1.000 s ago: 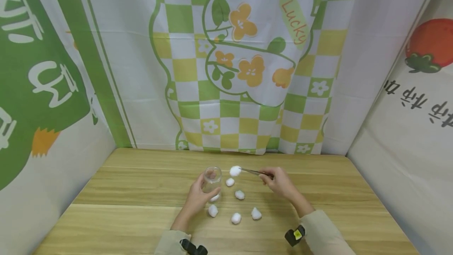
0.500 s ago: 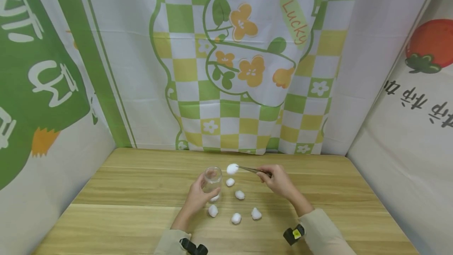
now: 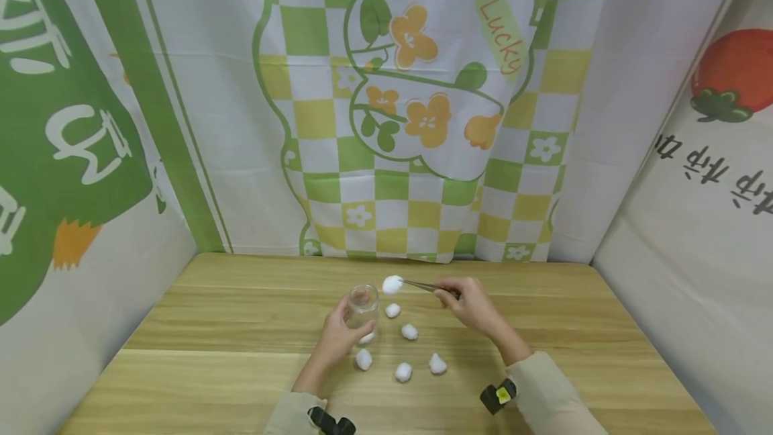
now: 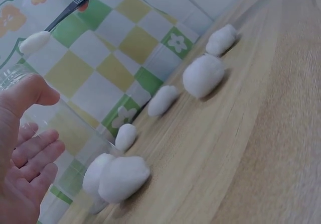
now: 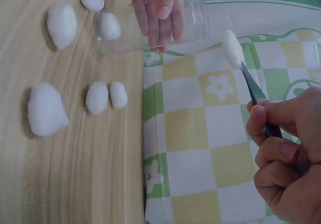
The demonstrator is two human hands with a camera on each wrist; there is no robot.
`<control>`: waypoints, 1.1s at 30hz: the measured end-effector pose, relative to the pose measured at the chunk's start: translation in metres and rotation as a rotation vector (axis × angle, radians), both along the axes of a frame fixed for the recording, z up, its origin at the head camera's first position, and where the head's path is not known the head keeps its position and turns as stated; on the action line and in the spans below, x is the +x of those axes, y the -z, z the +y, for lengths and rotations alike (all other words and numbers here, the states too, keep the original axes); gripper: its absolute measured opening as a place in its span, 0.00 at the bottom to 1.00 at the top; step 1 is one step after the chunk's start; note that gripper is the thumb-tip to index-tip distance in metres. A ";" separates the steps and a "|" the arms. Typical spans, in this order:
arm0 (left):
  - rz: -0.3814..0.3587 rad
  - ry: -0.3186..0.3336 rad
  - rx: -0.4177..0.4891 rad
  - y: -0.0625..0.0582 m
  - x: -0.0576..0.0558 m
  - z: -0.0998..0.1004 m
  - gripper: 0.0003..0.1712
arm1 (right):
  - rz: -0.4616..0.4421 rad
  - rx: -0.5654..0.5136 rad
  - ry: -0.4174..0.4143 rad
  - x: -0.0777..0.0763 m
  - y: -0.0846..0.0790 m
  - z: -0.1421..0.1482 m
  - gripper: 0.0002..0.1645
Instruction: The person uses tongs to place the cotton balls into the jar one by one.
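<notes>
Pinching tweezers [image 3: 421, 285], the right hand [image 3: 473, 302] holds cotton [image 3: 392, 284] at lower centre; the left hand [image 3: 335, 335] grips a jar [image 3: 363, 309].

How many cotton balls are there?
7: one ball in the tweezers, one seen through the jar, two farther back on the table, three nearer. The left hand may hide more.

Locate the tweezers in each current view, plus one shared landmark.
Head: tweezers low, just right of centre, tips pointing left at a cotton ball.
Left wrist: tweezers upper left, slanting down-left to that cotton ball.
Right wrist: tweezers right of centre, near mid-height, tips upward.
Shared landmark: glass jar, held by the left hand.
</notes>
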State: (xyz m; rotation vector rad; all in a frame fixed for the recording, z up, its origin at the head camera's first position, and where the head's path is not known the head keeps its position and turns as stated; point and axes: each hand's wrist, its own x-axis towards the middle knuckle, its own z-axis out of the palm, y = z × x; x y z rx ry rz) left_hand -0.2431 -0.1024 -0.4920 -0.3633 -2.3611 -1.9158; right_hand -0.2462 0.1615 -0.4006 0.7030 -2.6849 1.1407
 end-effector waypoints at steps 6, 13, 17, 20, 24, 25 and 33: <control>0.002 0.002 -0.006 0.000 -0.001 0.000 0.35 | 0.006 -0.011 -0.013 0.001 -0.003 -0.005 0.13; 0.014 -0.001 -0.014 0.001 0.000 -0.001 0.35 | 0.003 -0.022 -0.036 0.001 -0.004 -0.014 0.12; 0.006 -0.018 -0.020 0.002 -0.001 -0.001 0.35 | -0.004 -0.024 -0.043 0.001 -0.004 -0.017 0.12; 0.018 -0.021 -0.029 0.003 -0.001 -0.001 0.35 | -0.003 -0.024 -0.048 0.001 -0.003 -0.020 0.12; 0.029 -0.006 -0.040 0.003 0.001 -0.001 0.36 | 0.003 -0.029 -0.050 0.001 -0.001 -0.022 0.12; 0.029 -0.004 -0.044 0.003 0.001 -0.001 0.36 | 0.004 -0.032 -0.050 0.001 -0.001 -0.023 0.12; -0.007 -0.019 -0.035 0.001 0.001 -0.002 0.39 | 0.023 -0.020 -0.069 -0.001 0.001 -0.030 0.12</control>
